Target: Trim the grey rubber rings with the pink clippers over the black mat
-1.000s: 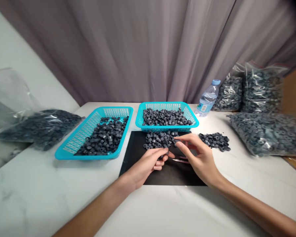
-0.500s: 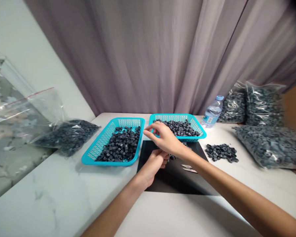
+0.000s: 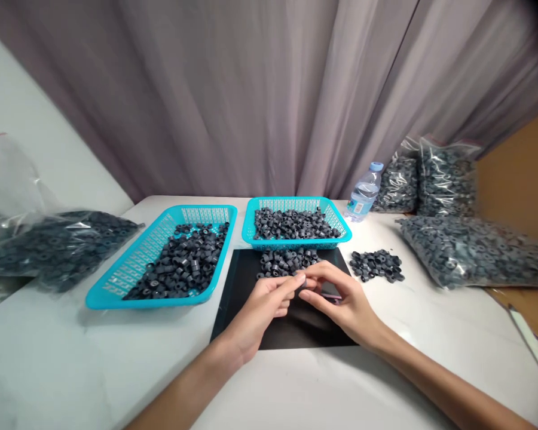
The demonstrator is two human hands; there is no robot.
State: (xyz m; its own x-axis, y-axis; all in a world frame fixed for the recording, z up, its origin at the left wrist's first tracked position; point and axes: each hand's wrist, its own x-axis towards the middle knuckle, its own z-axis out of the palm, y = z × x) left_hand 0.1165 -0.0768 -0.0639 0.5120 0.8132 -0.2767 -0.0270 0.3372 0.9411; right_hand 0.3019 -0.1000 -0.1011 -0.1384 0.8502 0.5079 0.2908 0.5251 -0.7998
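Over the black mat, my left hand is closed, its thumb and finger pinching a small dark grey cylindrical part. My right hand meets it from the right, with thumb and fingertips closed around the same part. Just behind both hands lies a pile of dark grey ring-shaped parts on the mat. Behind my right fingers a tool with something pink on it shows only in part. Like parts fill the left blue basket and the back blue basket.
A loose heap of dark pieces lies on the white table right of the mat. Behind it stands a water bottle. Full clear bags crowd the right side, and another bag lies at the left.
My right hand reached across to the left basket's edge half a second ago and is now back at my left hand. The view shifted right and then back left.
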